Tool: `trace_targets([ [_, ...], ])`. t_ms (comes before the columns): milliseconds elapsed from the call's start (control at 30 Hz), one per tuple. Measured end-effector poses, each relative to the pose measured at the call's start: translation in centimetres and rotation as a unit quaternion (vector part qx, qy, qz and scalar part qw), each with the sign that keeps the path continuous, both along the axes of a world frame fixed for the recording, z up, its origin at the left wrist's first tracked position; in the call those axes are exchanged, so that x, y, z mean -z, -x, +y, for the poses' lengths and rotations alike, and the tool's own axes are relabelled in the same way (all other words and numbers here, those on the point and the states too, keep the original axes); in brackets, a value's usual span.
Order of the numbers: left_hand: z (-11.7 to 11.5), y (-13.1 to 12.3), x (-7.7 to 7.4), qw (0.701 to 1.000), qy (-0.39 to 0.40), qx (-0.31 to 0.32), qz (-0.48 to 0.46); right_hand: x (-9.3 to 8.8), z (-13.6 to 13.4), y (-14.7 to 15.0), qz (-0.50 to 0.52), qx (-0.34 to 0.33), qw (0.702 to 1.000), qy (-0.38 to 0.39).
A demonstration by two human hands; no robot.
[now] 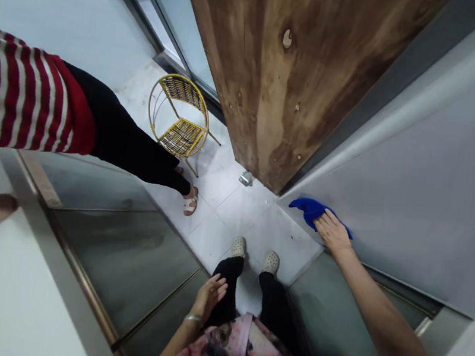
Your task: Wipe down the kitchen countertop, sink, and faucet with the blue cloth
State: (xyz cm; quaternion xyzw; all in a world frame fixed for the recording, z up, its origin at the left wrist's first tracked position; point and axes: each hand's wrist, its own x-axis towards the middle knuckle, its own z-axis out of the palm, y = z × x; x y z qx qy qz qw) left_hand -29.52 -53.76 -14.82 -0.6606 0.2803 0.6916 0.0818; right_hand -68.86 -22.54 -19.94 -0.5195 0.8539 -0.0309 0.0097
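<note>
The person's right hand (333, 232) lies flat on a blue cloth (310, 209), pressing it against the grey wall panel (434, 191) low down, just beside the foot of the wooden door (290, 72). The grip is apart: the fingers are stretched over the cloth, not clamped round it. The left hand (208, 297) hangs loose and empty by the thigh.

Judged from this, the wiping would go best with the palm bearing evenly and the cloth bunched under the fingers so it cannot slip out. Another person in a striped top (16, 92) stands to the left, near a yellow chair (181, 133).
</note>
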Motion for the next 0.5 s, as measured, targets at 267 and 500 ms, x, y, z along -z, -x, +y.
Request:
trace_targets([
  [267, -4.8, -0.3, 5.7, 0.991, -0.13, -0.027, 0.011, -0.5, 0.7, -0.1, 0.02, -0.001, 0.992, -0.123],
  [500, -8.8, -1.0, 9.1, 0.977, -0.202, -0.059, 0.018, 4.8, -2.7, 1.6, 0.036, -0.086, 0.959, -0.268],
])
